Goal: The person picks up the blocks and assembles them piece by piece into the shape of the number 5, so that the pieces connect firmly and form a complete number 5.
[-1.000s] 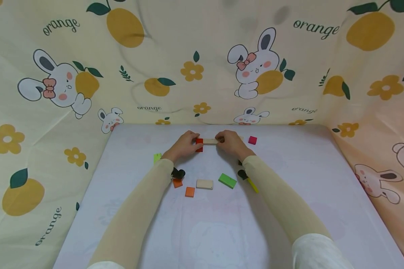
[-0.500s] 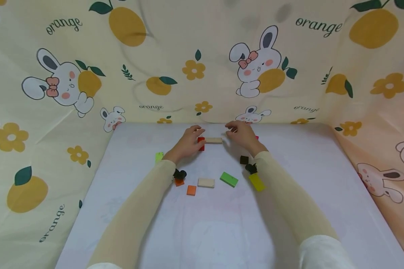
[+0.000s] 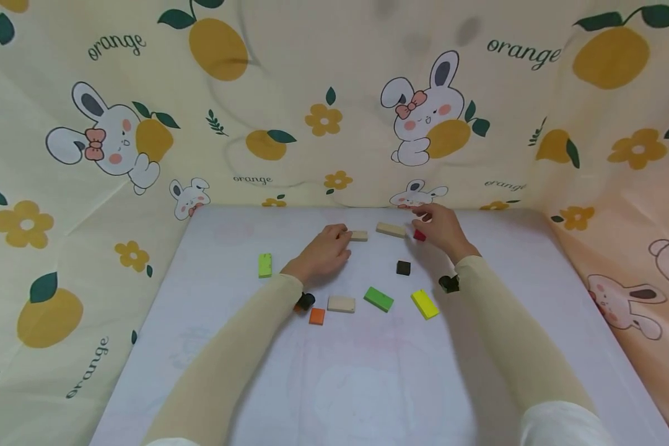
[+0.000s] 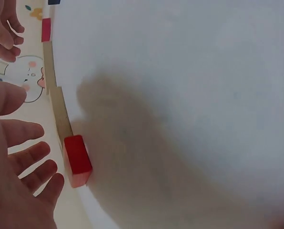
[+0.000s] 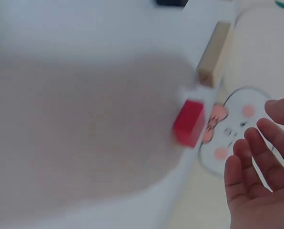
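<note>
In the head view my left hand reaches to the back of the table and hides a red block. The left wrist view shows that red block beside its relaxed, spread fingers, at the end of a pale wooden block. A second pale wooden block lies to the right of the first. My right hand hovers over a small crimson block, fingers loosely bent with nothing between them. In the right wrist view the crimson block sits apart from those fingers.
Nearer me lie a lime block, an orange block, a wooden block, a green block, a yellow block and a black cube. A patterned curtain hangs behind the table.
My right hand has left the wooden blocks and moved right to the crimson block. My left hand has shifted slightly right, covering the red block in the head view.
</note>
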`<state>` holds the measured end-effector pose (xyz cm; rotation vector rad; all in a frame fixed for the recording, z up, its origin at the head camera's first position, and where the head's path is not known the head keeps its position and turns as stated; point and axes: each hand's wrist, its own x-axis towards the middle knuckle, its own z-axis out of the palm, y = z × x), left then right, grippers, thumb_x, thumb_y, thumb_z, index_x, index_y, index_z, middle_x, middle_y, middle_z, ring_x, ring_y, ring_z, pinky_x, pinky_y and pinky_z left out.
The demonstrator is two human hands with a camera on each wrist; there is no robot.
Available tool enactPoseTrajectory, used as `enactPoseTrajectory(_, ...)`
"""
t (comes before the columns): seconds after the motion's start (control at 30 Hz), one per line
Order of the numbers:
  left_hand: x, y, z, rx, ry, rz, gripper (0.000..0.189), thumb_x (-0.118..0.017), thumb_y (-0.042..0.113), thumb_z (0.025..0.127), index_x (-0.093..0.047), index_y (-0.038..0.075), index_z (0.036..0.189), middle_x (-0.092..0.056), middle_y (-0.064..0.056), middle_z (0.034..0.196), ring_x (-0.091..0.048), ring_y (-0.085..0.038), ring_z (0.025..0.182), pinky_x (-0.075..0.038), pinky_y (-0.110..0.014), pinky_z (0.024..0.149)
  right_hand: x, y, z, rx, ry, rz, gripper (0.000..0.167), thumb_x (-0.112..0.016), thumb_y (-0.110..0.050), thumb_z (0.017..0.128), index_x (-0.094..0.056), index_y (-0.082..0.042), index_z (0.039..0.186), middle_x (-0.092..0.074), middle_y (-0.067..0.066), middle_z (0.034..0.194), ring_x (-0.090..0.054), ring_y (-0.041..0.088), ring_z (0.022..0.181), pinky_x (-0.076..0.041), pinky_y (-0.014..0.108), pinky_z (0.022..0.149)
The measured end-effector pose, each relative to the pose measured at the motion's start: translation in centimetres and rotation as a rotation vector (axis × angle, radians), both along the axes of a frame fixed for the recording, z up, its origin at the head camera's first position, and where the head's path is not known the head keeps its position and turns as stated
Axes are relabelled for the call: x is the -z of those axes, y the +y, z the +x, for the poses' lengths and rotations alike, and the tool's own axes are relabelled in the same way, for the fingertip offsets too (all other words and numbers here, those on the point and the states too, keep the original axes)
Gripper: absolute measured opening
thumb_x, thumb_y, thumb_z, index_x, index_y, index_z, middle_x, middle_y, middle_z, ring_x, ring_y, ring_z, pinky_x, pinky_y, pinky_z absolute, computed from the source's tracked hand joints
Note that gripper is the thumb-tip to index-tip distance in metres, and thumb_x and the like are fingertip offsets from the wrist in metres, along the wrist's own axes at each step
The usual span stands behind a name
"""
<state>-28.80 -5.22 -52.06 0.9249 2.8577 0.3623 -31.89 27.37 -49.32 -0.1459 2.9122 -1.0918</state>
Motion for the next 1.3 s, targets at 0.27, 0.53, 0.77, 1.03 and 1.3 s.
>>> enactPoseTrajectory(0.27, 0.8, 0.1, -0.1, 0.02, 0.006, -0.044, 0.059, -0.048, 0.036, 0.115, -0.043, 0.005, 0.165, -0.038, -0.018, 0.167, -0.032, -0.035, 0.155, -0.027, -0.044, 0.128, 1.5, 1.9, -0.1, 0.011, -0.071, 0.032, 0.043, -0.068, -0.019, 0.106, -0.065, 0.002, 0.144, -0.063, 0.023, 0.138, -0.056, 0.041, 0.122, -0.051, 0.055, 0.104)
enactPoseTrajectory(0.53, 0.8, 0.3, 0.0, 0.019, 0.023, -0.058, 0.055, -0.05, 0.034, 0.115, -0.048, 0.004, 0.162, -0.043, -0.015, 0.163, -0.037, -0.033, 0.15, -0.031, -0.042, 0.126, 2.5, 2.3, -0.2, 0.042, -0.191, 0.026, 0.049, -0.072, -0.019, 0.105, -0.062, -0.002, 0.15, -0.061, 0.024, 0.141, -0.055, 0.042, 0.125, -0.049, 0.057, 0.11)
enactPoseTrajectory(0.77, 0.2, 0.7, 0.0, 0.008, 0.044, -0.055, 0.052, -0.052, 0.034, 0.113, -0.054, 0.007, 0.157, -0.051, -0.012, 0.15, -0.045, -0.031, 0.137, -0.04, -0.041, 0.118, 3.3, 2.4, -0.1, 0.049, -0.208, 0.036, 0.052, -0.075, -0.017, 0.104, -0.059, -0.001, 0.151, -0.06, 0.025, 0.139, -0.054, 0.043, 0.126, -0.049, 0.057, 0.111)
enactPoseTrajectory(1.03, 0.5, 1.0, -0.1, -0.02, 0.04, -0.075, 0.054, -0.05, 0.042, 0.112, -0.054, 0.009, 0.156, -0.05, -0.01, 0.148, -0.045, -0.029, 0.134, -0.043, -0.04, 0.113, 3.6, 2.5, -0.2, 0.042, -0.195, 0.043, 0.049, -0.074, -0.015, 0.104, -0.06, 0.0, 0.15, -0.06, 0.025, 0.137, -0.054, 0.043, 0.123, -0.05, 0.057, 0.111)
enactPoseTrajectory(1.3, 0.6, 0.8, 0.0, -0.034, 0.022, -0.072, 0.056, -0.048, 0.043, 0.113, -0.053, 0.009, 0.157, -0.049, -0.01, 0.151, -0.044, -0.029, 0.136, -0.043, -0.04, 0.114, 3.7, 2.2, -0.2, 0.065, -0.189, 0.029, 0.048, -0.072, -0.014, 0.105, -0.061, 0.0, 0.149, -0.06, 0.025, 0.138, -0.052, 0.043, 0.123, -0.052, 0.056, 0.109)
